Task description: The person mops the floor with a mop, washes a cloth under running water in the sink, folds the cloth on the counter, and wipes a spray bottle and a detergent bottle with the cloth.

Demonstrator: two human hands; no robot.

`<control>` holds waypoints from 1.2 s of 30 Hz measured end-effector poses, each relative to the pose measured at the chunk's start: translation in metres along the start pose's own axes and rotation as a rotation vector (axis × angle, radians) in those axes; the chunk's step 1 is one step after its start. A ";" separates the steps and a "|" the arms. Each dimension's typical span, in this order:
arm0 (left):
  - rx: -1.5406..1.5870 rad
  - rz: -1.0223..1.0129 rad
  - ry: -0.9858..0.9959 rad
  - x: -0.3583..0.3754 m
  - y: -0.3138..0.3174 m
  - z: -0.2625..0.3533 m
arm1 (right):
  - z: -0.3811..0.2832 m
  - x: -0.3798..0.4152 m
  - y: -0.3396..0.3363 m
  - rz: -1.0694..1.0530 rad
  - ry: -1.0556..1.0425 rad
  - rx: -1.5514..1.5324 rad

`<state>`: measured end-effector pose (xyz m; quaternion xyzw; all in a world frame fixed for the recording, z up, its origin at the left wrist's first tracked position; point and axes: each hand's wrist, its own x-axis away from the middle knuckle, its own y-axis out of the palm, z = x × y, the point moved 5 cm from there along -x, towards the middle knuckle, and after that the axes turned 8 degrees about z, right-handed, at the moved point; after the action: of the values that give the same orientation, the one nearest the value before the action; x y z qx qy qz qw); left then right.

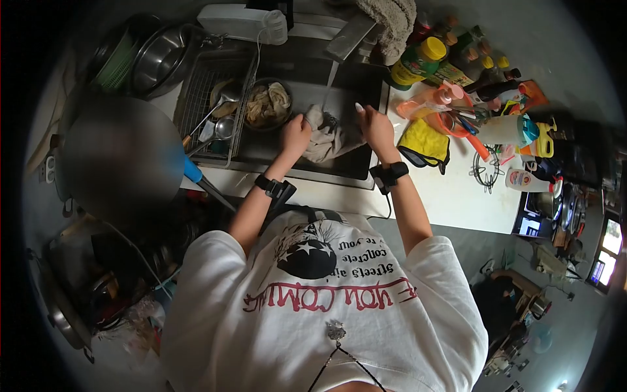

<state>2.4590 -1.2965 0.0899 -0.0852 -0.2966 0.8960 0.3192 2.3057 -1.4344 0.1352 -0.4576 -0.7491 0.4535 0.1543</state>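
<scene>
Likely rinsing: left hand (298, 136) grips cloth (324, 145) at twelve o'clock; right hand (378, 133) curls, hold unclear; next squeeze would need both.

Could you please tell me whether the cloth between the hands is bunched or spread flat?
Bunched: the cloth shows uneven creases and overlapping folds inside the sink.

Beige-grey rag (323, 147), yellow-black cloth (422, 138)

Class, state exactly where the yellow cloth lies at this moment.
In the head view, the yellow cloth lies on the white counter to the right of the sink, close beside the person's right hand.
</scene>
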 end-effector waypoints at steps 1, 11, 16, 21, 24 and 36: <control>-0.035 -0.026 0.066 0.003 -0.002 0.008 | 0.004 0.006 0.003 -0.033 0.007 0.029; -0.014 -0.185 0.473 0.013 -0.017 0.109 | 0.015 0.037 0.034 -0.196 -0.190 -0.032; 0.022 -0.225 0.660 0.028 -0.030 0.148 | -0.009 0.034 0.037 -0.727 -0.098 -0.489; 0.069 -0.144 0.622 0.017 -0.053 0.144 | -0.029 0.019 0.019 -0.603 -0.172 -0.617; 0.065 -0.139 0.601 0.010 -0.068 0.125 | -0.030 0.012 0.006 -0.479 -0.378 -0.027; 1.269 -0.490 -0.436 0.005 0.007 -0.028 | -0.070 -0.010 -0.029 0.057 -0.577 0.110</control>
<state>2.4605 -1.2843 0.0631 0.3670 0.2144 0.7950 0.4329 2.3398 -1.4098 0.1987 -0.3215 -0.7232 0.6090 -0.0531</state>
